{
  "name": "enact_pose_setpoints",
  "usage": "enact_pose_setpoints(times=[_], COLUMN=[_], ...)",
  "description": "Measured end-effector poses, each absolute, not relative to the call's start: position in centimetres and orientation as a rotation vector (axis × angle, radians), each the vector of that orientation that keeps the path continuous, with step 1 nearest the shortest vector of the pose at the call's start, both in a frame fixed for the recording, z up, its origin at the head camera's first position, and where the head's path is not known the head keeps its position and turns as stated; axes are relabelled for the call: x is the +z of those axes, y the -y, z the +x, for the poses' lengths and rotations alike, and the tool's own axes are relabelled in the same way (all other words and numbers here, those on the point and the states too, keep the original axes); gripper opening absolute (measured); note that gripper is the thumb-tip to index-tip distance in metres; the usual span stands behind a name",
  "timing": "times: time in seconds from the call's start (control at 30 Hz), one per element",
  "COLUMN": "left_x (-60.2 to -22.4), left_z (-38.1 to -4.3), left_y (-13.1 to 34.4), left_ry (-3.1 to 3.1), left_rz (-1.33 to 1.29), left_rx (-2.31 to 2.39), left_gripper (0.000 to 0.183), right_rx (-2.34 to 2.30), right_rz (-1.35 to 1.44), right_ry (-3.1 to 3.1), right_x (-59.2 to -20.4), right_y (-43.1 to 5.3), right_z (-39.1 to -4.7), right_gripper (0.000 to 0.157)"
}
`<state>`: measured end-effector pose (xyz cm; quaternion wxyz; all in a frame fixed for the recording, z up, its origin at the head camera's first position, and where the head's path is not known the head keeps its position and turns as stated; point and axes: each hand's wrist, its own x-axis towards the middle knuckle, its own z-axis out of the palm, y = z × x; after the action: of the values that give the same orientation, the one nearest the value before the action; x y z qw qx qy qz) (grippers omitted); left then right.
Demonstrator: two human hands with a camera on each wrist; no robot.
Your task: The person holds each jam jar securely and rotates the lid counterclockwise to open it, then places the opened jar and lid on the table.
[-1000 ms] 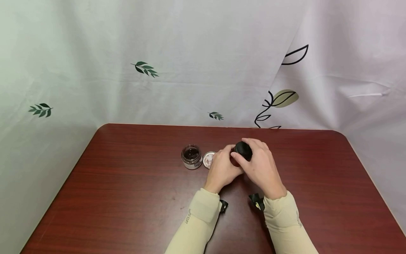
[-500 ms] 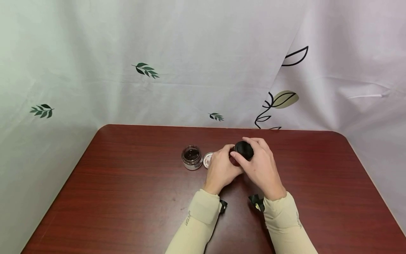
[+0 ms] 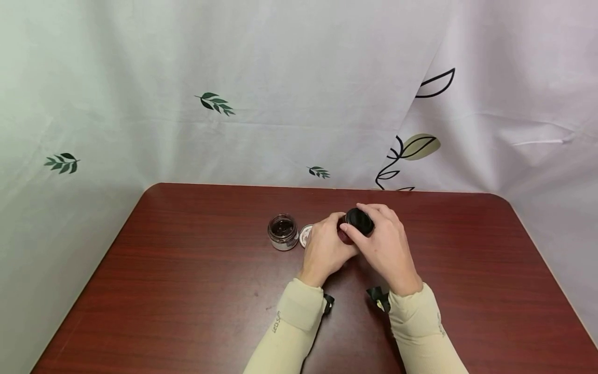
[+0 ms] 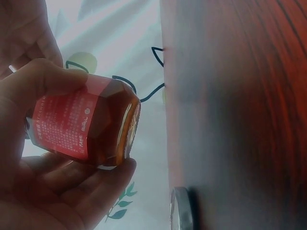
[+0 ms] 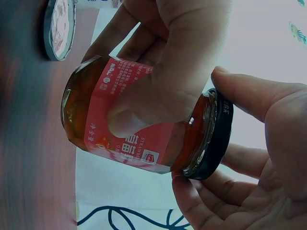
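Fingers of the left hand [image 3: 326, 248] were curled round the body of a red-labelled jar [image 5: 144, 148], thumb across the label, while those of the right hand [image 3: 385, 244] pinched its black lid [image 5: 216, 136] by the rim. That jar was held up off the worktop [image 3: 210, 296], leaning a little, lid uppermost and seated on its mouth. The step in hand seemed to be turning this lid; which way, I could not tell. What came next called, I judged, for a steady left grip while the right twisted without tipping the jar. Beyond the left hand, partly hidden by it, a loose lid [image 3: 306, 236] lay on the worktop, its pale inner face up. Just past it stood an open jar [image 3: 282, 232], dark inside. Leaf-printed cloth [image 3: 280, 67] hung behind.
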<state>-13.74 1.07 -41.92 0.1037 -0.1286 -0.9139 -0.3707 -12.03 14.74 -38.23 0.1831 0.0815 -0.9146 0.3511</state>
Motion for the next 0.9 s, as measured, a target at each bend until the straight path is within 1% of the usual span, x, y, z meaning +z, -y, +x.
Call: enact_pose_setpoints(times=[0.57, 0.9], left_x=[-41.85, -41.93], left_z=[-13.79, -13.79], left_y=[-1.01, -0.9], left_ry=[2.696, 2.72], left_rz=[-0.4, -0.399], left_rx=[-1.091, -1.077], left_gripper=[0.048, 0.051], right_rx=[0.951, 0.904], right_rz=[0.269, 0.322], right_ry=[2.64, 2.656], right_x=[-38.09, -38.05], right_y=[-14.97, -15.13], right_z=[-12.01, -11.98], right_gripper=[0.051, 0.049])
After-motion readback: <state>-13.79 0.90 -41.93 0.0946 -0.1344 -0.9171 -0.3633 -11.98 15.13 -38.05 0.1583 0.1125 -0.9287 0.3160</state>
